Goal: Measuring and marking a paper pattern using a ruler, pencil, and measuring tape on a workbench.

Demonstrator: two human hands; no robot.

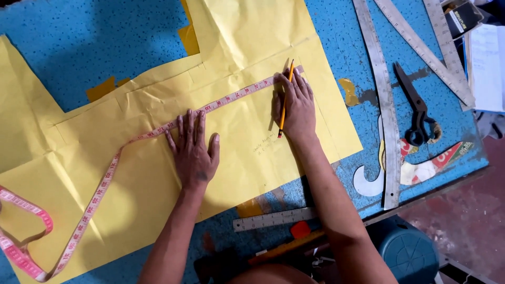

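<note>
A large yellow paper sheet covers most of the blue table. A pink tape measure lies stretched across the paper and loops off to the lower left. My left hand lies flat with fingers apart, fingertips pressing the tape down. My right hand pins the tape's far end near the paper's upper right edge. A yellow pencil rests across that hand, held between its fingers, tip pointing away from me.
To the right lie long metal rulers, black scissors and a curved template. A short steel ruler and an orange chalk piece sit near the table's front edge. A blue stool stands below.
</note>
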